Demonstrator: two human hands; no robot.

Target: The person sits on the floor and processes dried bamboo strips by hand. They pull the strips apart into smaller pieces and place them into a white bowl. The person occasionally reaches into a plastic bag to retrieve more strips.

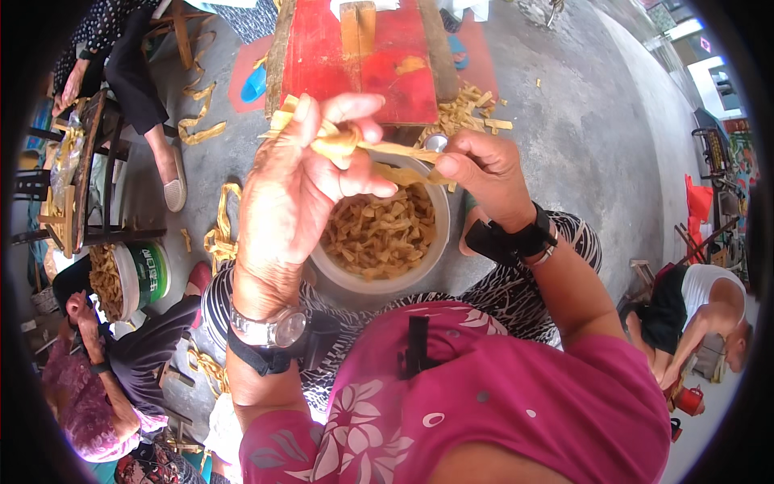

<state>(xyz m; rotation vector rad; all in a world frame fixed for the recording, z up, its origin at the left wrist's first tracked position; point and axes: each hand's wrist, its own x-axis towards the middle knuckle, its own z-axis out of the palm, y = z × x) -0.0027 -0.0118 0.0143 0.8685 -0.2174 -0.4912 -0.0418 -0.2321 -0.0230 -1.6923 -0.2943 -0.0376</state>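
A tan, flat strip [402, 150], folded or knotted in a loop at its left part, stretches between my two hands. My left hand [296, 175], palm up with a steel watch at the wrist, holds the looped part on its fingers, and short strip ends stick out beyond the thumb. The thumb and fingers of my right hand [484, 172] pinch the strip's other end. Below both hands stands a round white plastic bucket [443, 242], with many small folded tan pieces [381, 233] inside. My left hand hides part of its rim.
Ahead is a red wooden bench [387, 78] with a wooden block [357, 29]. Tan pieces [462, 112] lie on the floor beside it. Long strips [222, 230] lie at the left, near another bucket [145, 278] on its side. Co-workers sit at the left; a person bends at the far right.
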